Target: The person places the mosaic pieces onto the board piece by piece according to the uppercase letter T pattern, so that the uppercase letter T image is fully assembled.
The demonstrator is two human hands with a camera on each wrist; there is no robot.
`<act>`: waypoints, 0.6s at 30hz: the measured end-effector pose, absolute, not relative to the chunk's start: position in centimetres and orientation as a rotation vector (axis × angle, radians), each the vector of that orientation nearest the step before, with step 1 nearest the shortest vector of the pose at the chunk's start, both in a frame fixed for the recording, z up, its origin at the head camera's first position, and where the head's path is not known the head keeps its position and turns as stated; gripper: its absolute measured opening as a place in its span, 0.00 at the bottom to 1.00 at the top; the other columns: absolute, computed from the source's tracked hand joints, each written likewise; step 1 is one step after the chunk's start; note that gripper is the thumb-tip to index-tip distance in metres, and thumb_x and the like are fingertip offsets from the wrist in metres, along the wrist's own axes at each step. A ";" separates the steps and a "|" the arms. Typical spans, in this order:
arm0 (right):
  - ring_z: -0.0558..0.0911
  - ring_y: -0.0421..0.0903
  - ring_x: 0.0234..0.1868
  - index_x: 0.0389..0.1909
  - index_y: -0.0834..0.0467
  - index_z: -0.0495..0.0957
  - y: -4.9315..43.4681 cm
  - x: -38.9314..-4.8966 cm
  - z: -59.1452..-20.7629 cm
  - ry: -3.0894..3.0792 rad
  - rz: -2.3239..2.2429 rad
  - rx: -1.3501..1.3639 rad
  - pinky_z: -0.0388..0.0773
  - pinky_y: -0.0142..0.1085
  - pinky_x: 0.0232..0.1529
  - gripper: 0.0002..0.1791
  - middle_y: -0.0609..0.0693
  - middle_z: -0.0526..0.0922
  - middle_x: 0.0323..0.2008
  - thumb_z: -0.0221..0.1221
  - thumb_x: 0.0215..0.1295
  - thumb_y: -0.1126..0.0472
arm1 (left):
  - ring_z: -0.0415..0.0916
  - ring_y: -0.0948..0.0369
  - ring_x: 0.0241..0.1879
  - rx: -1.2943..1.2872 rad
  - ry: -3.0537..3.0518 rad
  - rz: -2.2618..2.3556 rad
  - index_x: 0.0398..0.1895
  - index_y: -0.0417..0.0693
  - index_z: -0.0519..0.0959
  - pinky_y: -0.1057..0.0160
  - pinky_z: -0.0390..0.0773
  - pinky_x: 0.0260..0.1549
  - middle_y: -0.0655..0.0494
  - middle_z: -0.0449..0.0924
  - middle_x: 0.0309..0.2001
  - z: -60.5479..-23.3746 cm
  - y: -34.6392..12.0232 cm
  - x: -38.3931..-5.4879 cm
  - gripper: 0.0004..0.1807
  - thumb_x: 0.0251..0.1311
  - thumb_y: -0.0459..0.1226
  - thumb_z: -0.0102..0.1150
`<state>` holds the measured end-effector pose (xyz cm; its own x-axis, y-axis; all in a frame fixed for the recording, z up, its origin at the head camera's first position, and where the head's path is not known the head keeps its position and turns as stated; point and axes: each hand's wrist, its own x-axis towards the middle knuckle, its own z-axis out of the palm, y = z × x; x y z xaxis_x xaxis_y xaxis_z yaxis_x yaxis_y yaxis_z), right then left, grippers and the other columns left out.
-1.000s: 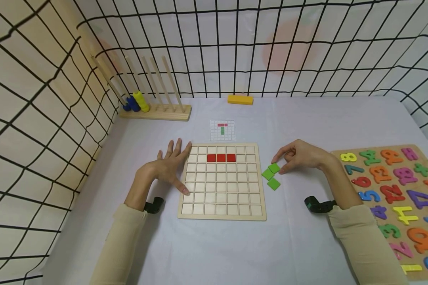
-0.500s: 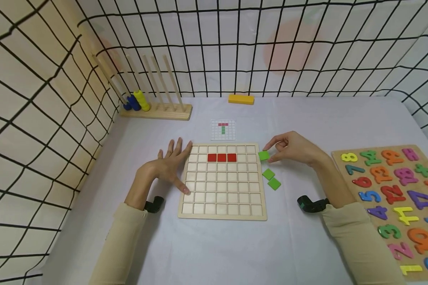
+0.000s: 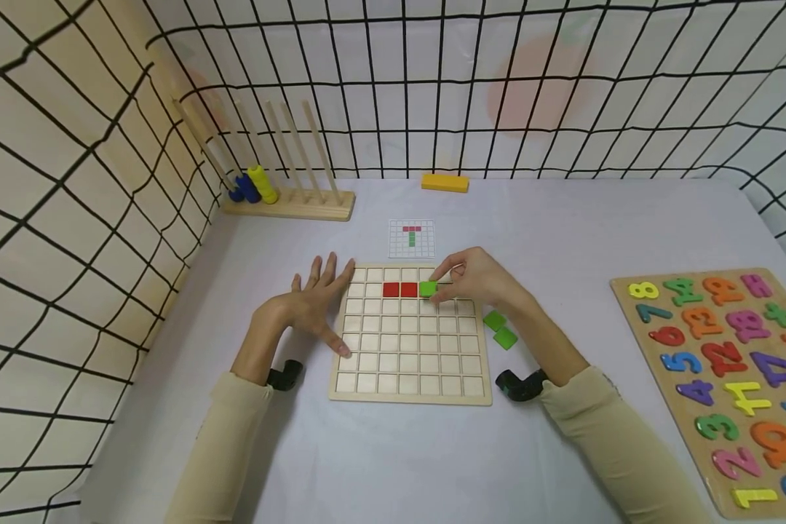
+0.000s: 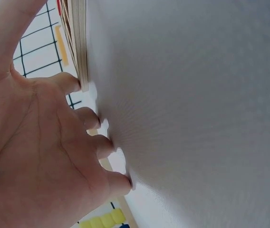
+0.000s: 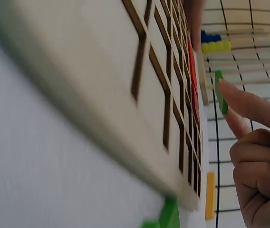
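A square wooden grid board lies flat on the white table. Two red tiles show side by side in its second row from the far edge. My right hand pinches a green tile between thumb and index finger, above the board; in the right wrist view this green tile is raised off the grid. It covers the spot just right of the red pair. My left hand is spread at the board's left edge, its thumb on the frame. Two more green tiles lie beside the right edge.
Behind the board lies a small card printed with a red and green T. A peg stand with blue and yellow beads stands back left, a yellow block at the back. A number board lies right, and black netting surrounds the table.
My right hand has picked one green tile from the group of three and carried it left over the board, hiding the third red tile. The left hand stays in place.
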<state>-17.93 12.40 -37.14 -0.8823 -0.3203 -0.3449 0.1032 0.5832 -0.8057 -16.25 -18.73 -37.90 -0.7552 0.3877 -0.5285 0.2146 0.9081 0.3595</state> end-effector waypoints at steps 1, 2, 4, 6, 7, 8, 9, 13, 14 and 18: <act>0.61 0.45 0.33 0.43 0.59 0.87 11.9 -17.8 -37.2 2.354 -1.234 -0.163 0.58 0.38 0.37 0.19 0.44 0.56 0.20 0.79 0.50 0.61 | 0.06 0.40 0.79 0.430 2.445 0.371 0.84 0.54 0.24 0.26 0.22 0.74 0.40 0.10 0.81 -37.9 -18.7 -16.2 0.87 0.34 0.58 0.87; 0.61 0.46 0.33 0.43 0.59 0.87 11.4 -17.8 -37.3 2.351 -1.229 -0.155 0.58 0.38 0.37 0.18 0.44 0.57 0.21 0.79 0.50 0.61 | 0.06 0.40 0.79 0.430 2.444 0.373 0.84 0.54 0.24 0.26 0.22 0.74 0.40 0.09 0.81 -37.9 -18.7 -16.3 0.87 0.34 0.58 0.87; 0.63 0.46 0.34 0.42 0.58 0.87 10.6 -17.6 -37.4 2.348 -1.211 -0.153 0.59 0.38 0.37 0.17 0.45 0.59 0.21 0.79 0.51 0.61 | 0.06 0.40 0.79 0.432 2.442 0.372 0.84 0.54 0.24 0.26 0.22 0.74 0.40 0.09 0.81 -37.9 -18.7 -16.3 0.87 0.35 0.58 0.86; 0.63 0.46 0.29 0.40 0.58 0.88 9.9 -17.4 -37.4 2.346 -1.199 -0.155 0.58 0.37 0.32 0.15 0.45 0.62 0.18 0.79 0.51 0.62 | 0.06 0.40 0.79 0.432 2.443 0.370 0.84 0.54 0.24 0.26 0.22 0.74 0.40 0.09 0.81 -38.0 -18.7 -16.4 0.87 0.34 0.58 0.86; 0.63 0.45 0.26 0.39 0.58 0.88 9.6 -17.3 -37.5 2.343 -1.192 -0.158 0.58 0.36 0.30 0.15 0.45 0.62 0.17 0.79 0.50 0.63 | 0.06 0.40 0.79 0.431 2.443 0.364 0.84 0.54 0.24 0.27 0.22 0.74 0.40 0.09 0.81 -38.0 -18.7 -16.4 0.87 0.34 0.58 0.86; 0.63 0.45 0.25 0.39 0.58 0.88 9.4 -17.3 -37.4 2.345 -1.184 -0.159 0.58 0.35 0.29 0.15 0.45 0.62 0.16 0.79 0.50 0.63 | 0.06 0.40 0.79 0.430 2.444 0.365 0.84 0.55 0.24 0.27 0.22 0.74 0.40 0.09 0.81 -38.0 -18.7 -16.4 0.87 0.34 0.58 0.86; 0.63 0.44 0.25 0.38 0.58 0.88 9.1 -17.2 -37.4 2.353 -1.172 -0.166 0.58 0.35 0.28 0.15 0.45 0.63 0.16 0.80 0.49 0.63 | 0.06 0.40 0.79 0.428 2.445 0.365 0.84 0.55 0.24 0.27 0.22 0.74 0.40 0.09 0.81 -38.0 -18.6 -16.4 0.87 0.34 0.58 0.86; 0.64 0.44 0.24 0.37 0.59 0.88 8.5 -17.1 -37.5 2.377 -1.129 -0.170 0.57 0.34 0.26 0.15 0.45 0.64 0.16 0.80 0.47 0.65 | 0.06 0.41 0.80 0.423 2.446 0.361 0.84 0.56 0.24 0.27 0.22 0.74 0.42 0.09 0.81 -38.1 -18.6 -16.4 0.88 0.34 0.59 0.86; 0.64 0.44 0.25 0.36 0.59 0.88 8.4 -17.1 -37.5 2.386 -1.116 -0.173 0.58 0.34 0.26 0.15 0.46 0.65 0.17 0.80 0.47 0.65 | 0.06 0.41 0.80 0.423 2.447 0.362 0.84 0.56 0.24 0.27 0.22 0.74 0.42 0.09 0.81 -38.1 -18.6 -16.4 0.88 0.34 0.59 0.86; 0.67 0.46 0.27 0.35 0.59 0.88 8.2 -17.0 -37.6 2.410 -1.082 -0.188 0.59 0.34 0.25 0.14 0.47 0.67 0.17 0.80 0.47 0.65 | 0.06 0.41 0.80 0.420 2.452 0.350 0.84 0.56 0.24 0.27 0.22 0.74 0.42 0.09 0.81 -38.1 -18.8 -16.3 0.88 0.33 0.59 0.86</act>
